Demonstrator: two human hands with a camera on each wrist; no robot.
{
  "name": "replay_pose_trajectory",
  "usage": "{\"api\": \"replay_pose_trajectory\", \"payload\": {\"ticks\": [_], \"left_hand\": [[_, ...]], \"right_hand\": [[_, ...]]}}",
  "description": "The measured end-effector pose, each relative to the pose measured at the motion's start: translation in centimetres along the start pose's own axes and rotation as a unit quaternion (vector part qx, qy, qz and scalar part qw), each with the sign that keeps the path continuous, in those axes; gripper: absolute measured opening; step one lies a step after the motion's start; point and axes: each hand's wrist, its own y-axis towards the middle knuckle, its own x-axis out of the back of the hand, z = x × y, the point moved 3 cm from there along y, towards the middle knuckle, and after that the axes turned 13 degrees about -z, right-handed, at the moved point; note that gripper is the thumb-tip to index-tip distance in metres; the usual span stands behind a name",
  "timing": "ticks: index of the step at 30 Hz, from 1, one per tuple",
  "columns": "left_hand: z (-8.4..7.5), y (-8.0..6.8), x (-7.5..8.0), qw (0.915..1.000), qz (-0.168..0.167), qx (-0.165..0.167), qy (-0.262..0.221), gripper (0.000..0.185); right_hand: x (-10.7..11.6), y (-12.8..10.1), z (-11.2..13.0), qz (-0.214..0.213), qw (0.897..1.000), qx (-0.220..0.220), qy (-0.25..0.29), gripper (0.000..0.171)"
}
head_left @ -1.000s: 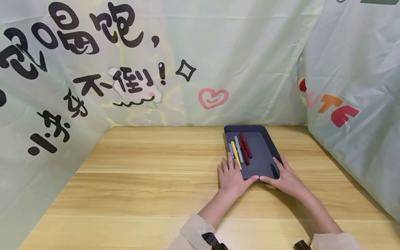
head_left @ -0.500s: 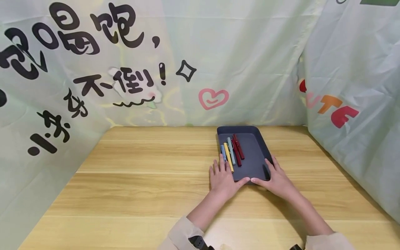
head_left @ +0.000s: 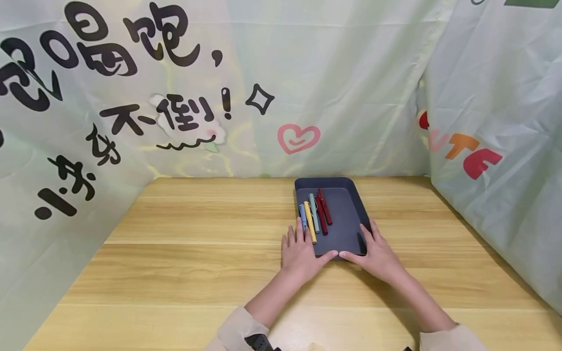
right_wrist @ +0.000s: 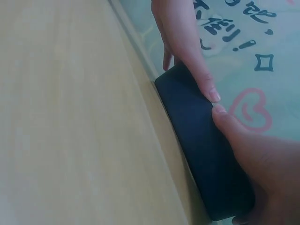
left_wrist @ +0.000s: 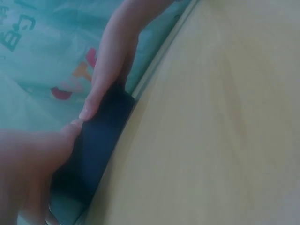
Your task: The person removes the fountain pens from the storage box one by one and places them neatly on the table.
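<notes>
A dark blue-grey rectangular tray (head_left: pixel 347 209) lies on the wooden table in the head view. On its left side several capped pens lie side by side: a blue pen (head_left: pixel 302 214), a yellow pen (head_left: pixel 310 222), a pale teal pen (head_left: pixel 313 214) and dark red pens (head_left: pixel 322 217). My left hand (head_left: pixel 300 256) holds the near left corner, fingers along the side and thumb on the front rim. At the near right corner my right hand (head_left: pixel 377 253) grips the same way. Both thumb tips meet at the middle of the front rim.
The wooden table (head_left: pixel 189 253) extends left of the tray and in front of it. Printed cloth (head_left: pixel 351 87) hangs behind the table and along both sides. The tray's far end lies close to the back cloth.
Both hands have moved left together with the tray, and the pens have travelled along in it. The hold on the corners looks the same.
</notes>
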Motion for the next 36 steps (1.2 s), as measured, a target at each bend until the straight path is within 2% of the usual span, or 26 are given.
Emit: {"api": "replay_pose_trajectory", "payload": {"ticks": [9,20,36], "left_hand": [[1.2,-0.2,0.5,0.9999,0.013,-0.001,0.005,0.101],[2.6,-0.8,1.2,0.9997,0.022,-0.008,-0.006,0.096],[4.4,-1.6,1.7,0.9992,0.023,-0.008,-0.033,0.096]], "right_hand": [[-0.4,-0.3,1.3,-0.013,1.0,0.009,-0.007,0.103],[-0.8,-0.6,2.2,0.006,1.0,0.009,0.011,0.104],[-0.7,-0.6,2.9,0.03,0.999,0.041,0.011,0.1]]}}
